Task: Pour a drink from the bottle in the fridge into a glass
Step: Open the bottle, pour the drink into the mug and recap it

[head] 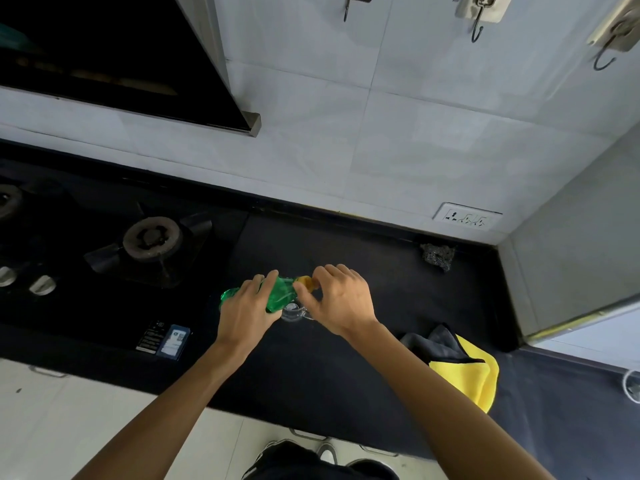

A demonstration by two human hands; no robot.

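Observation:
A green plastic bottle lies tilted above the black counter, its neck pointing right. My left hand wraps around the bottle's body. My right hand pinches the yellow cap at the neck. A clear glass stands on the counter just under the bottle and between both hands, mostly hidden by them.
A gas hob with a burner and knobs lies to the left. A yellow and grey cloth rests at the counter's front right. A scrubber sits near the back wall, below a wall socket. A range hood hangs above.

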